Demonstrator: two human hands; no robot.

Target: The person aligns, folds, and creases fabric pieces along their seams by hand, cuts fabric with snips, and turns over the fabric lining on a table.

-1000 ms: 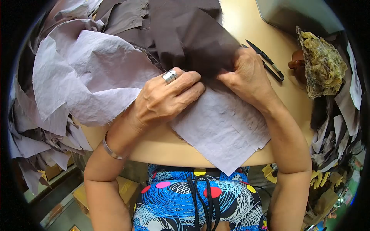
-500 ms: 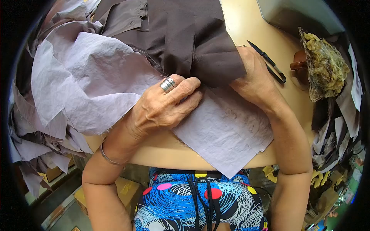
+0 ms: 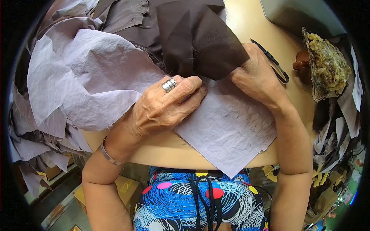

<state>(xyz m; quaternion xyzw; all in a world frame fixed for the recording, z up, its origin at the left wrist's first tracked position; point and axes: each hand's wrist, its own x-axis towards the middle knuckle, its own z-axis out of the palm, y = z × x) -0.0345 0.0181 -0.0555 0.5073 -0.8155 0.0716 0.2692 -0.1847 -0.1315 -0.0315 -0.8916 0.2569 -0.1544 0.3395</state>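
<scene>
Tan tabletop (image 3: 246, 21), dark cloth (image 3: 208, 42) between hands (image 3: 162, 102) (image 3: 261, 77)

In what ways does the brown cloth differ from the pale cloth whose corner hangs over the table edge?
The brown cloth is dark; the pale cloth is light lilac-grey. The pale cloth looks finely wrinkled, the brown cloth smoother. Both are at the left hand.

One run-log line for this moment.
left hand: pinching dark cloth | right hand: holding its right edge | lilac cloth: overhanging table | black snips: untouched
</scene>
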